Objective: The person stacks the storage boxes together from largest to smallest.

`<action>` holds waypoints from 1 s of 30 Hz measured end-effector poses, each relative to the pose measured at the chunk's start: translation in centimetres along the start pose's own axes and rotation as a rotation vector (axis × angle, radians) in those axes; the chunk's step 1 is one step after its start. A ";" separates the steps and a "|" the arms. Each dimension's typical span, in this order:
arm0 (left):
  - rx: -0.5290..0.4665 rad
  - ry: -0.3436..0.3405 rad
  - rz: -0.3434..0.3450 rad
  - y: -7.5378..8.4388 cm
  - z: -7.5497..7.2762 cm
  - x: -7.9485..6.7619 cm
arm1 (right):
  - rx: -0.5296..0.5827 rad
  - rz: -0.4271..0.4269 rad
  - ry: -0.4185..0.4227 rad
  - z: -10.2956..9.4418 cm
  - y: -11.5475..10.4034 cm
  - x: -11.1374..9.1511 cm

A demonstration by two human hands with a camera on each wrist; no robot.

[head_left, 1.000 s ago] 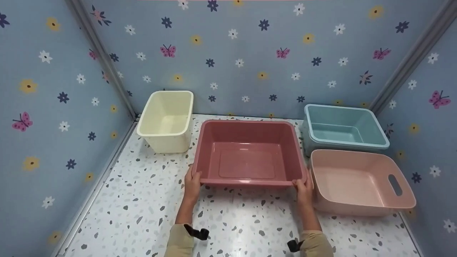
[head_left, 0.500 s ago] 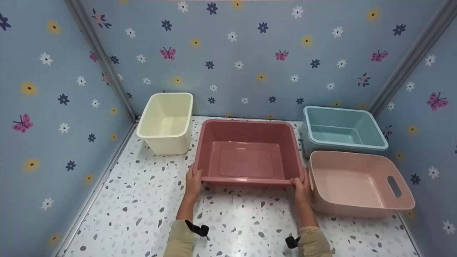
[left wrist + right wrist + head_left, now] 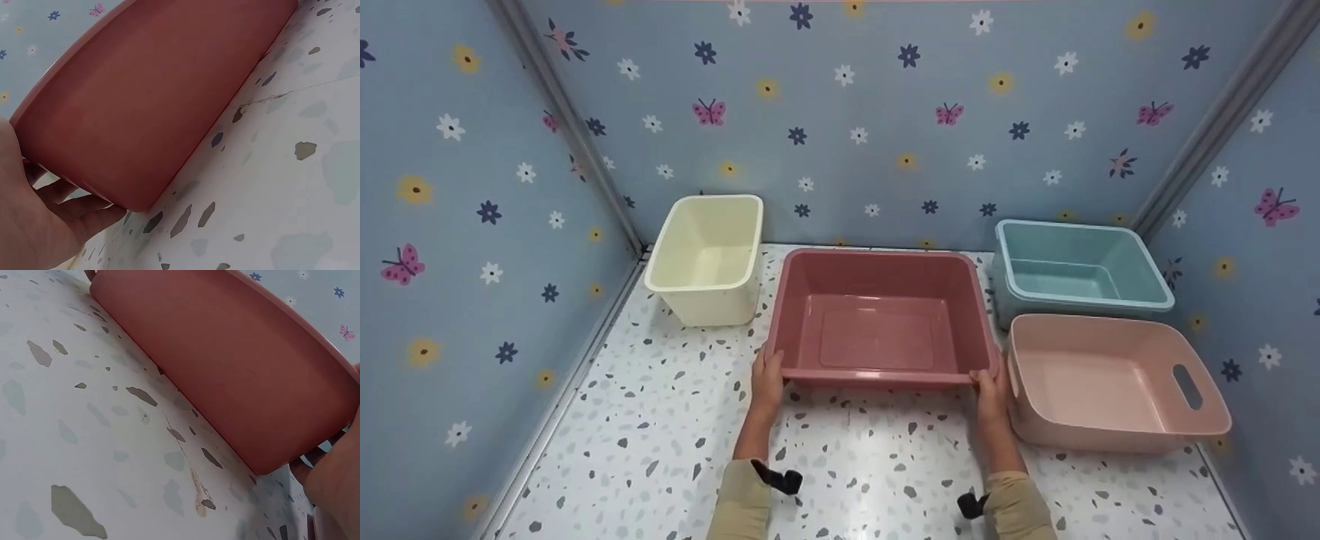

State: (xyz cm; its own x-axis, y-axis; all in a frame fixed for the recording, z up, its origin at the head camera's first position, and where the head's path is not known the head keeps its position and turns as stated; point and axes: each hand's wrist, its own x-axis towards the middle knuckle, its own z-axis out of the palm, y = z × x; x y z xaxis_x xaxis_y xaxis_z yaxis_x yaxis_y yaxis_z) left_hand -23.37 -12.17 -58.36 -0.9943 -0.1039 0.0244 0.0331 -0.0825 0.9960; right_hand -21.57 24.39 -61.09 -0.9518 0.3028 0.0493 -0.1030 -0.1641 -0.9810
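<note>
gripping dusky-red rectangular plastic tub with left hand and right hand; seemingly set down, not yet released.

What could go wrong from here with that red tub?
The right hand sits close beside the pink basket, so moving right could bump or trap the knuckles. The left hand and right hand hold the red tub only near its front corners, so the far side might dip if lifted.

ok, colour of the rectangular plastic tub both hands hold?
The tub is a muted rose-red, clearest in the head view.
</note>
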 end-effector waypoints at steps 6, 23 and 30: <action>-0.018 0.003 0.013 -0.1 0.2 0.2 | 0.031 0.010 0.026 0.3 -0.1 0.4; 0.045 0.044 0.085 -0.2 0.2 -0.3 | -0.233 0.176 0.073 1.7 -3.2 -2.9; 0.015 0.052 0.120 0.3 0.1 -0.2 | -0.344 0.237 -0.056 1.3 -6.9 -6.1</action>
State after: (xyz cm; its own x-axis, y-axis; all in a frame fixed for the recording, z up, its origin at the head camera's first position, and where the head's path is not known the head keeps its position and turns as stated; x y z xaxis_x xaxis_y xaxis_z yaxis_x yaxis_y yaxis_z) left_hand -23.18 -12.03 -58.10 -0.9767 -0.1633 0.1393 0.1495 -0.0515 0.9874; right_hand -15.44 22.47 -54.41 -0.9527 0.2412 -0.1849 0.2145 0.1025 -0.9713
